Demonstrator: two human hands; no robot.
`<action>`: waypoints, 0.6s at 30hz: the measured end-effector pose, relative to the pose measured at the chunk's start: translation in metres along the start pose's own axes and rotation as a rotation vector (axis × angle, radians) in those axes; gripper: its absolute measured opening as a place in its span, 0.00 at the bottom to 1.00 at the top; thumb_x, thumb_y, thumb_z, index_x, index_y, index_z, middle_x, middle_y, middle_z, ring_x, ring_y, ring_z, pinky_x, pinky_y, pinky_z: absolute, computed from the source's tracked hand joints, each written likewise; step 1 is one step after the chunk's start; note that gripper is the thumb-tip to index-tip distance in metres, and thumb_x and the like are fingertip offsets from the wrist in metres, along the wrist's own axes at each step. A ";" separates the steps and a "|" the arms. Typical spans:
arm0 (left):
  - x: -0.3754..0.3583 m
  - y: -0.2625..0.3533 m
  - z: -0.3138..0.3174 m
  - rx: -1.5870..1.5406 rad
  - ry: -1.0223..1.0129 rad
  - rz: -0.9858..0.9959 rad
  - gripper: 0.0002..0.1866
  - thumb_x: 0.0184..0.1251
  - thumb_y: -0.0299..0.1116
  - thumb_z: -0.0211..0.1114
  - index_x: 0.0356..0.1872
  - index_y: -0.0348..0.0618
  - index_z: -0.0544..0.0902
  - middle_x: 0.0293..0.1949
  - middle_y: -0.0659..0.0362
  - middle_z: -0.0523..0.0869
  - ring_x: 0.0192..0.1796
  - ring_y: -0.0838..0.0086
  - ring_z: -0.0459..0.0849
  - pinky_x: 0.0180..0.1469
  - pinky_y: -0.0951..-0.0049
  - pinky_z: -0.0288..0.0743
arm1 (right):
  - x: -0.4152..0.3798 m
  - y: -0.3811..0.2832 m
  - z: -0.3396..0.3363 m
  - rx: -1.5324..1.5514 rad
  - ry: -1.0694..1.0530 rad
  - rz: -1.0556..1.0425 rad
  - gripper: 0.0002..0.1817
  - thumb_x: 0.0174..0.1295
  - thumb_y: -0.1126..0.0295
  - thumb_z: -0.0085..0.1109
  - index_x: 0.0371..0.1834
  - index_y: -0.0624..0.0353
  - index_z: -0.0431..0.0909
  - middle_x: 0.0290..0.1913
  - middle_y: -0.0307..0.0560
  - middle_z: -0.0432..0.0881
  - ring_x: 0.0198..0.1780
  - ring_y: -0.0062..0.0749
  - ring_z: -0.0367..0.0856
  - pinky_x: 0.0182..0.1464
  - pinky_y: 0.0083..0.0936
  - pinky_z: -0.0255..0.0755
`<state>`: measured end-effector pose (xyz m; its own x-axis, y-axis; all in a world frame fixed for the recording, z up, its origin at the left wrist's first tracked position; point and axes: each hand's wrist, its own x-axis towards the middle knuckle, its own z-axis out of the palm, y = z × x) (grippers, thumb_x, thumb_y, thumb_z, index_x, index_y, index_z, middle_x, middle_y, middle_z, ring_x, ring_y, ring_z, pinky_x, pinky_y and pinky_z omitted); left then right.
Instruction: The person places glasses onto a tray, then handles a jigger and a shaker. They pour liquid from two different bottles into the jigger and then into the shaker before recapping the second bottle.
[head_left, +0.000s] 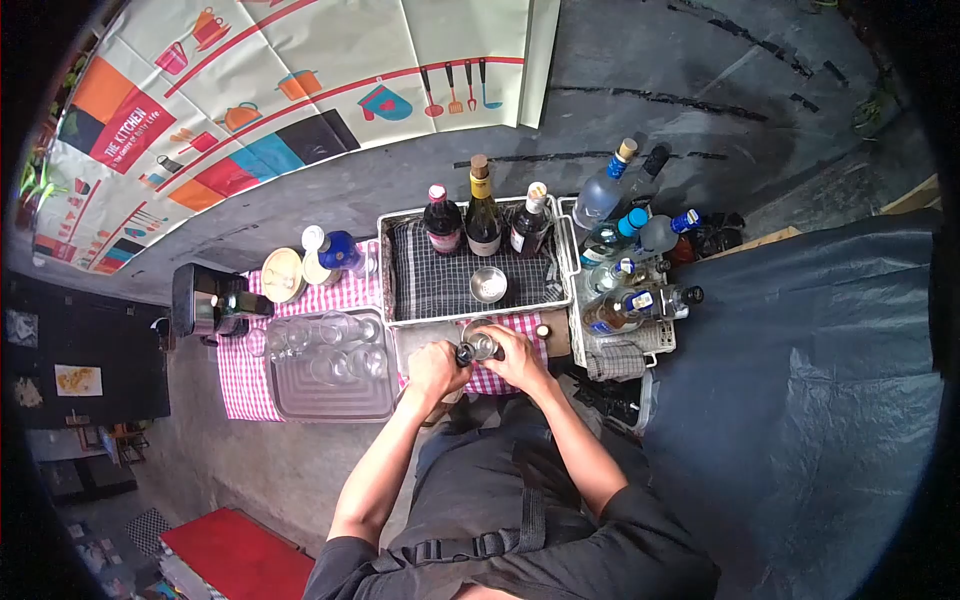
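- Gripping what looks like a dark bottle (pixel 465 354): left hand (pixel 436 372), fingers closed around it.
- Cupping a clear glass (pixel 482 346): right hand (pixel 516 360), curled narrowly, just right of the bottle and near the white-rimmed tray (pixel 430 321).
- Risks, as judged: a loose left grip could knock the glass; too steep a tilt could wet the checked cloth (pixel 500 383).

Bottle (pixel 465 354) and glass (pixel 482 345)
Your left hand (pixel 436 371) holds the bottle; your right hand (pixel 520 361) holds the glass, just beside.
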<state>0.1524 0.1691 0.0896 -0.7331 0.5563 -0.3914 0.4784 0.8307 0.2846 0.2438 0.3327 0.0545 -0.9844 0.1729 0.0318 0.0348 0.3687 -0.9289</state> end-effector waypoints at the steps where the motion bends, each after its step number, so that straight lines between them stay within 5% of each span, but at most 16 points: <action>1: 0.002 -0.001 0.003 0.019 -0.001 -0.012 0.21 0.50 0.50 0.73 0.29 0.38 0.89 0.31 0.42 0.89 0.38 0.51 0.91 0.45 0.55 0.85 | -0.001 0.002 0.000 0.000 0.002 0.002 0.30 0.47 0.84 0.68 0.59 0.61 0.79 0.55 0.54 0.85 0.59 0.50 0.83 0.62 0.36 0.78; 6: 0.005 -0.001 0.007 0.051 -0.006 -0.005 0.23 0.50 0.53 0.73 0.29 0.39 0.90 0.30 0.41 0.89 0.39 0.50 0.91 0.45 0.54 0.85 | -0.002 0.007 0.002 -0.024 0.000 -0.015 0.29 0.48 0.82 0.69 0.58 0.64 0.79 0.56 0.56 0.85 0.59 0.49 0.84 0.61 0.36 0.78; 14: 0.001 0.002 0.012 0.077 0.071 0.058 0.17 0.47 0.44 0.72 0.27 0.37 0.88 0.30 0.41 0.89 0.36 0.51 0.92 0.40 0.54 0.86 | -0.002 0.015 0.004 -0.009 -0.002 -0.028 0.28 0.47 0.83 0.66 0.57 0.65 0.79 0.55 0.56 0.85 0.58 0.49 0.85 0.60 0.35 0.79; 18: 0.003 0.005 0.011 0.089 -0.009 -0.006 0.21 0.50 0.50 0.73 0.30 0.39 0.90 0.32 0.42 0.90 0.39 0.50 0.92 0.45 0.54 0.86 | -0.002 0.021 0.007 -0.026 0.006 -0.018 0.27 0.47 0.84 0.65 0.56 0.65 0.80 0.54 0.56 0.85 0.58 0.49 0.85 0.60 0.35 0.79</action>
<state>0.1578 0.1755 0.0802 -0.7320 0.5508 -0.4009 0.5153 0.8326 0.2030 0.2456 0.3337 0.0320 -0.9838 0.1718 0.0506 0.0218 0.3954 -0.9182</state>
